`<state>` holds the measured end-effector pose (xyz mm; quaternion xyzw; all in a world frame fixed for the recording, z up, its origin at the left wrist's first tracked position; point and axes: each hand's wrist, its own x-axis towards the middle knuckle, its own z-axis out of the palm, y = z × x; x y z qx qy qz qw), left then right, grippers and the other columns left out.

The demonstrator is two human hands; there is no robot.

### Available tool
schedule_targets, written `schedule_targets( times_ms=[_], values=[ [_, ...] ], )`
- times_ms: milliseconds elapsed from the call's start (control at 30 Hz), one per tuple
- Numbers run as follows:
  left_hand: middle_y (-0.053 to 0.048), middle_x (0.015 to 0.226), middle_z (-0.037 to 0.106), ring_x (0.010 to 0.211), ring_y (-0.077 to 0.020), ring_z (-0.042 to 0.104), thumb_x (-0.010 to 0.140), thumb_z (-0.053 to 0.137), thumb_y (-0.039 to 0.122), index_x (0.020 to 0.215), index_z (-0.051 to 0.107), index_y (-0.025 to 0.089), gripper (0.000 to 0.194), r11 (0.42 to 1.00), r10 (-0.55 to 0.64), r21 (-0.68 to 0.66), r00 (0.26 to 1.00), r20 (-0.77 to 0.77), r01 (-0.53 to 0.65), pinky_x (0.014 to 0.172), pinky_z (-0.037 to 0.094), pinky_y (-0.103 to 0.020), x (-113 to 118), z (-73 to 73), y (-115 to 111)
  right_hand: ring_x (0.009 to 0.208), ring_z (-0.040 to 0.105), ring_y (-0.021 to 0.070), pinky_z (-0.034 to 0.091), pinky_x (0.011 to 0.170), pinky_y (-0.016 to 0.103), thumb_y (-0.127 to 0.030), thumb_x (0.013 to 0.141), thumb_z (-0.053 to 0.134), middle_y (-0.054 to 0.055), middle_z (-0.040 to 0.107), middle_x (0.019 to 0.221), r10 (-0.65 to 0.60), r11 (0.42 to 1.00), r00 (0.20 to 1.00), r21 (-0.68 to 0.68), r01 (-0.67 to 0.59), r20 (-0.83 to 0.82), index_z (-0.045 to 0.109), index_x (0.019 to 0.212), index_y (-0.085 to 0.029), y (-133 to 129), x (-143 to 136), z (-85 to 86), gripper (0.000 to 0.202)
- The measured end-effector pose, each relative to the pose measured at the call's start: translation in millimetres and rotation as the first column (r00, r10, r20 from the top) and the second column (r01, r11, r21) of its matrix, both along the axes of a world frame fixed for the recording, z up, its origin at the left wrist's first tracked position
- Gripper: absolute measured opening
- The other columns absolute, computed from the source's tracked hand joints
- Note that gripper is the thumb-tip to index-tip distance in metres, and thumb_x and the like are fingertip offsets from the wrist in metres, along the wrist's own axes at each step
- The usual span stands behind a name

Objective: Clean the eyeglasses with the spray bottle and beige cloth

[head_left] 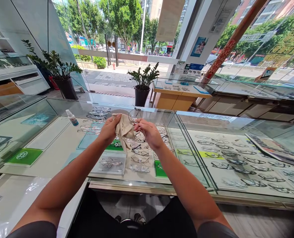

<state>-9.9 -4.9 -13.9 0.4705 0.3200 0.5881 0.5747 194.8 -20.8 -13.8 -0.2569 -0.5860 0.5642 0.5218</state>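
Note:
Above the glass display case, my left hand (pixel 110 128) is closed on a beige cleaning cloth (pixel 123 127) with a zigzag edge, which hangs down in folds. My right hand (pixel 149 132) pinches a pair of thin-rimmed eyeglasses (pixel 135 115) just right of the cloth. One round lens stands up above the right fingers; the rest of the frame is partly hidden by the cloth and fingers. A small white spray bottle (pixel 72 118) with a blue label stands on the glass to the left of my hands.
Rows of eyeglasses (pixel 140 150) lie in the case below, with more frames (pixel 238 162) in the right-hand case. A green tray (pixel 25 156) is at left. Potted plants (pixel 142 86) and a wooden table (pixel 180 99) stand beyond the counter, before the window.

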Motion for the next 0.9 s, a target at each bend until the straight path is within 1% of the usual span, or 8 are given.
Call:
schedule_targets(
  times_ms=[100,200,333,467,567,667,800,900],
  values=[
    [0.000,0.068,0.069,0.061,-0.0131,0.065,0.069,0.098,0.069,0.089,0.075,0.015,0.062,0.997,-0.066,-0.044,0.998,0.004,0.066,0.058,0.053,-0.022,0,3.2,-5,0.110,0.062,0.0237,0.051,0.089,0.033,-0.043,0.092,0.069,0.009,0.068,0.109,-0.110,0.994,0.991,-0.010,0.110,-0.076,0.080,0.077,-0.022,2,10,9.2,0.028],
    [0.000,0.067,0.063,0.054,-0.0098,0.052,0.080,0.092,0.069,0.088,0.073,0.016,0.057,0.957,-0.281,-0.093,0.957,-0.076,0.274,0.050,0.042,-0.021,0,7.2,-15,0.102,0.062,0.0224,0.051,0.085,0.032,-0.043,0.090,0.069,0.008,0.070,0.099,-0.184,0.983,0.974,-0.016,0.183,-0.133,0.078,0.077,-0.023,6,17,14.9,0.026],
    [-0.001,0.068,0.055,0.057,-0.0120,0.040,0.095,0.076,0.070,0.096,0.078,0.017,0.053,0.775,-0.631,-0.151,0.739,-0.235,0.614,0.049,0.030,-0.025,5,9.1,-29,0.095,0.063,0.0213,0.051,0.082,0.032,-0.041,0.089,0.068,0.007,0.070,0.092,-0.199,0.980,0.967,-0.017,0.199,-0.162,0.078,0.076,-0.023,8,20,16.8,0.025],
    [-0.004,0.079,0.060,0.071,-0.0187,0.051,0.092,0.071,0.061,0.109,0.075,0.020,0.045,0.596,-0.803,-0.234,0.563,-0.196,0.768,0.063,0.042,-0.030,14,0.1,-37,0.094,0.063,0.0222,0.052,0.084,0.035,-0.042,0.090,0.066,0.007,0.069,0.089,-0.195,0.981,0.973,-0.007,0.195,-0.122,0.076,0.076,-0.023,7,19,16.3,0.026],
    [-0.002,0.085,0.063,0.072,-0.0184,0.052,0.092,0.071,0.047,0.108,0.065,0.024,0.029,0.656,-0.754,-0.278,0.590,-0.290,0.702,0.065,0.042,-0.030,16,-10.4,-38,0.092,0.063,0.0220,0.052,0.086,0.036,-0.042,0.090,0.066,0.007,0.070,0.088,-0.184,0.983,0.977,-0.005,0.185,-0.104,0.076,0.076,-0.023,5,18,15.9,0.026],
    [0.002,0.084,0.058,0.071,-0.0156,0.047,0.099,0.071,0.046,0.105,0.061,0.024,0.025,0.739,-0.636,-0.165,0.595,-0.491,0.654,0.065,0.041,-0.028,18,-17.9,-38,0.093,0.063,0.0222,0.051,0.086,0.036,-0.043,0.091,0.066,0.007,0.070,0.089,-0.179,0.984,0.979,-0.003,0.179,-0.098,0.076,0.076,-0.023,5,17,15.7,0.027],
    [-0.009,0.114,0.073,0.100,-0.0218,0.066,0.103,0.072,0.048,0.120,0.070,0.021,0.032,0.713,-0.578,-0.041,0.553,-0.600,0.700,0.088,0.054,-0.034,24,-22.6,-40,0.094,0.064,0.0219,0.051,0.086,0.035,-0.042,0.091,0.067,0.007,0.071,0.089,-0.164,0.986,0.981,-0.006,0.164,-0.103,0.077,0.076,-0.022,4,17,15.7,0.027],
    [-0.015,0.134,0.074,0.123,-0.0271,0.070,0.104,0.072,0.044,0.124,0.071,0.021,0.030,0.725,-0.556,0.008,0.592,-0.583,0.689,0.102,0.055,-0.039,27,-23.0,-42,0.093,0.064,0.0214,0.050,0.085,0.035,-0.042,0.090,0.067,0.007,0.072,0.089,-0.153,0.988,0.982,-0.004,0.153,-0.107,0.078,0.075,-0.022,4,16,16.2,0.027]
  ],
)
